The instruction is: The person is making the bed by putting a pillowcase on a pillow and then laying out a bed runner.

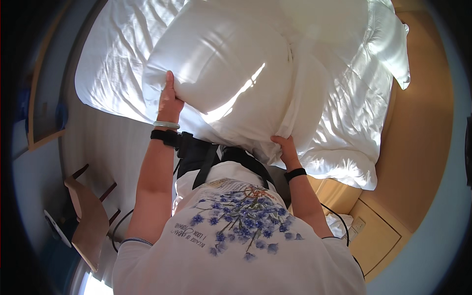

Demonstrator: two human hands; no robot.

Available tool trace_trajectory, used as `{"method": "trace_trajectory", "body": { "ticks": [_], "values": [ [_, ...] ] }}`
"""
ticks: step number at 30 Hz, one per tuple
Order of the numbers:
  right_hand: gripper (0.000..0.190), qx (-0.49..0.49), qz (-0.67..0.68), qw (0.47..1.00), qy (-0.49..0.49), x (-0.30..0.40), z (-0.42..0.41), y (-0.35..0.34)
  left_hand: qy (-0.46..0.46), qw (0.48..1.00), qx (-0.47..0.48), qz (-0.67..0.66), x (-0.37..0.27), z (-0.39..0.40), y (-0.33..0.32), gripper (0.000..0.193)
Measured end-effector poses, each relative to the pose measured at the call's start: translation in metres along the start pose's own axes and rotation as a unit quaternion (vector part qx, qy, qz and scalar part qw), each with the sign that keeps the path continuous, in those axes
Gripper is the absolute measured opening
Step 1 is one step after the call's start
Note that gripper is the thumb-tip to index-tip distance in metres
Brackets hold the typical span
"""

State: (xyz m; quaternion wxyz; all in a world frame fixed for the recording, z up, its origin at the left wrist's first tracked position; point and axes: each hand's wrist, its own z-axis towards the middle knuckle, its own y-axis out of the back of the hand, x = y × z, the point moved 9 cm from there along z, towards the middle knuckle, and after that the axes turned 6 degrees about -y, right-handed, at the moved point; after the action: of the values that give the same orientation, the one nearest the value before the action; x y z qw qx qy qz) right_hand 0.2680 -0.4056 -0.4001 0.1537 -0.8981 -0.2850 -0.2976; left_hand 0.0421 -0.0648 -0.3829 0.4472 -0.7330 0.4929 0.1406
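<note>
A plump white pillow (228, 62) in a white cover lies across the near side of a bed, in front of my body. My left hand (170, 97) grips its left end, thumb on top and the other fingers hidden beneath. At the lower right, my right hand (287, 149) pinches a gathered fold of the white cover (293, 110), which hangs loose there. Some of the right fingers are hidden by the cloth. A bright streak of sunlight crosses the pillow.
White bedding (118, 70) spreads beneath the pillow. Another white pillow (391, 51) rests by the wooden headboard (416, 99). A wooden bedside cabinet (376, 236) with a wall socket (358, 224) near it is at lower right. A chair (86, 228) stands on the floor (114, 147) at left.
</note>
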Motion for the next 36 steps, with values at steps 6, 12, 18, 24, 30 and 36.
{"method": "trace_trajectory", "body": {
  "ticks": [6,12,18,24,30,36],
  "values": [
    [0.033,0.039,-0.012,0.999,-0.003,0.009,-0.011,-0.005,-0.184,0.964,0.167,0.093,-0.113,-0.046,-0.097,0.042],
    [0.031,0.042,-0.080,0.996,0.004,0.004,-0.006,-0.010,-0.106,0.980,-0.020,0.169,-0.076,0.020,0.031,0.045],
    [0.035,-0.003,-0.176,0.984,0.037,-0.005,-0.006,0.001,0.044,0.963,-0.238,0.116,-0.002,0.009,0.135,0.046],
    [0.040,0.029,-0.206,0.976,0.064,0.035,0.000,-0.018,-0.377,0.603,-0.117,0.693,-0.048,-0.042,-0.013,0.057],
    [0.044,0.086,-0.240,0.967,0.006,0.107,-0.004,-0.059,-0.386,0.509,0.064,0.767,0.004,-0.072,-0.108,0.061],
    [0.042,0.131,0.042,0.989,0.048,0.168,0.050,-0.094,-0.388,0.493,0.133,0.767,0.021,-0.085,-0.122,0.062]
  ]
}}
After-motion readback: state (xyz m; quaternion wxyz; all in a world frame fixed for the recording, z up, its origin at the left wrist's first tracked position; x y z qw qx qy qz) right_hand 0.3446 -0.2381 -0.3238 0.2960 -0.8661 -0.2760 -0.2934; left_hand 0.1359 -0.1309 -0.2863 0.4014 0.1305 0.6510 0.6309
